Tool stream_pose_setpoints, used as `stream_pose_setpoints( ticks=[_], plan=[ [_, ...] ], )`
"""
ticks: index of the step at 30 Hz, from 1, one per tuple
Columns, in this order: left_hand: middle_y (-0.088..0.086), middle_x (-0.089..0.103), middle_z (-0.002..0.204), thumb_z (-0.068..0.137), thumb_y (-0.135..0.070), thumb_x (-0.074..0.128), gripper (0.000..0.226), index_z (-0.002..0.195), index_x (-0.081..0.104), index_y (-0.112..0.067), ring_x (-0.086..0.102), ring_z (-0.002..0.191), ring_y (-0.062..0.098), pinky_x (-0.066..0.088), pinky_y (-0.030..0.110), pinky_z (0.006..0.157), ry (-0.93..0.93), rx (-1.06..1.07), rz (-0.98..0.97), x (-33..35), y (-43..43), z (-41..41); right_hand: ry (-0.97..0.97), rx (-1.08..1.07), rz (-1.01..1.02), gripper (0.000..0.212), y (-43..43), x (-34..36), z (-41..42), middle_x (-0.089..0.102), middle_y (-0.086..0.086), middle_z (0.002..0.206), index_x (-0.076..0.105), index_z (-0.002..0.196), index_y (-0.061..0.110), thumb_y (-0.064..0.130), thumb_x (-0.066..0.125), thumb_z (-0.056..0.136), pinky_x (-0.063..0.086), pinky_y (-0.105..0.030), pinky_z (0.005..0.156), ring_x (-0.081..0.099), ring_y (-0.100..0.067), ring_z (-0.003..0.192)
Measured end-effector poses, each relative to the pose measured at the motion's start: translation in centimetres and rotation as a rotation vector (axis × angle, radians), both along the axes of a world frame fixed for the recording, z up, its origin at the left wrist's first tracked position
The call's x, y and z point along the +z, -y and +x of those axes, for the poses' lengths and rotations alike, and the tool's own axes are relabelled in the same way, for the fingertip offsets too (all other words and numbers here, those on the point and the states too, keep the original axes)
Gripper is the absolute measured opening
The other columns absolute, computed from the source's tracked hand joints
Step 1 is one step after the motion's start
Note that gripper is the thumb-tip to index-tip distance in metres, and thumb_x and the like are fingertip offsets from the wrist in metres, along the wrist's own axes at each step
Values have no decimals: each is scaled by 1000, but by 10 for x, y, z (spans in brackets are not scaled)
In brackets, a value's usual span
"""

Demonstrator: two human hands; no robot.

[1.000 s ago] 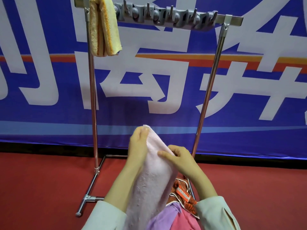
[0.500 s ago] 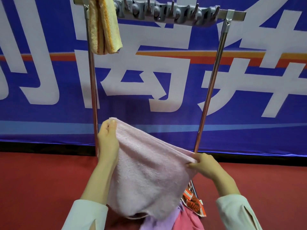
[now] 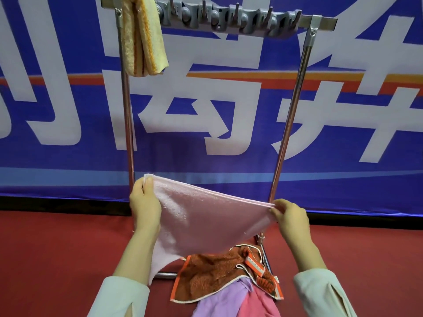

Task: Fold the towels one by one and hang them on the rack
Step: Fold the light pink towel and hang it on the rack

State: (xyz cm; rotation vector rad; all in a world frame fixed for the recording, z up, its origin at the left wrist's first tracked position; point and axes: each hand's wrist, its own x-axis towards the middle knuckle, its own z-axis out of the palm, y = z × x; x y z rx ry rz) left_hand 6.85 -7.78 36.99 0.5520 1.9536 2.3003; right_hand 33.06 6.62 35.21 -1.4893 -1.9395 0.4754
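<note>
A pale pink towel (image 3: 199, 223) is stretched in the air between my hands, doubled over, its lower corner hanging down at the left. My left hand (image 3: 145, 203) pinches its upper left corner. My right hand (image 3: 289, 216) pinches the right corner. Behind it stands the metal rack (image 3: 291, 110), whose top bar carries a grey hook strip (image 3: 229, 17). A folded yellow towel (image 3: 144, 40) hangs over the bar's left end. On the floor below lie an orange-brown towel (image 3: 215, 273), a lilac towel (image 3: 226, 298) and a pink towel (image 3: 258, 305).
A blue banner (image 3: 229, 133) with large white characters fills the wall behind the rack. The floor is red carpet (image 3: 57, 248). The rack's base bars (image 3: 164, 275) run along the floor under the pile of towels.
My hands have drawn apart, the left one leftward and the right one rightward. The pink towel went from a bunched column to a taut, spread sheet held by two corners.
</note>
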Motion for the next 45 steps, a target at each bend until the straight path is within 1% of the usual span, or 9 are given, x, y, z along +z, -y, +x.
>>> stream_pose_setpoints(
  ticks=[9,15,21,26,29,33,35,39,45],
  plan=[
    [0,60,99,101,-28,43,27,113,62,-13,51,89,19,35,28,78,-12,5,-23,1,1,2,-5,-10,7,15,0,3,2,70,-12,91,74,97,10,17,62,93,39,-30,69,63,-32,92],
    [-4,59,92,101,-27,42,29,110,63,-9,51,87,15,39,29,80,-35,-64,-5,2,0,6,288,-49,10,21,3,6,-4,48,-9,117,74,104,24,37,63,91,32,-36,97,35,-32,119],
    [-3,60,107,101,-22,44,28,120,62,-10,53,101,15,37,25,85,29,-39,20,0,2,3,-524,49,-284,11,8,4,2,67,-7,90,66,84,11,18,60,91,44,-31,67,56,-20,84],
    [-2,60,109,100,-19,46,29,122,61,-6,51,101,11,36,23,85,42,-24,13,-5,2,2,-920,19,-340,11,15,15,11,70,-8,83,73,91,5,14,71,85,46,-27,62,59,-18,74],
    [-5,59,81,99,-21,48,25,105,65,-4,48,79,12,36,27,76,26,-54,4,-7,0,2,-921,49,-339,22,16,20,13,66,-9,78,70,91,-1,21,66,90,42,-27,59,54,-17,66],
    [-5,36,61,97,-27,50,35,70,50,-5,31,62,16,27,33,61,-25,-140,-73,-2,-4,10,-687,61,-256,12,16,24,3,71,-4,88,72,86,13,22,66,88,46,-30,69,61,-20,85],
    [0,43,67,95,-28,52,35,73,53,-1,36,68,18,30,33,62,-30,-203,-132,2,-6,18,-619,105,-286,7,19,28,-3,69,-4,88,72,89,14,18,67,87,46,-27,64,60,-18,80],
    [6,67,81,94,-32,55,30,87,68,-5,55,78,21,46,36,76,-129,-354,-245,9,-11,46,-885,360,-596,8,37,41,-19,63,-10,75,69,95,3,4,62,90,52,-22,52,62,-15,58],
    [-3,67,79,95,-27,56,23,90,71,-11,55,76,14,44,18,68,-213,-451,-218,17,-14,73,-926,643,-668,32,54,58,-31,73,-15,102,67,111,2,-11,62,82,57,-26,85,71,-22,95]
  ],
)
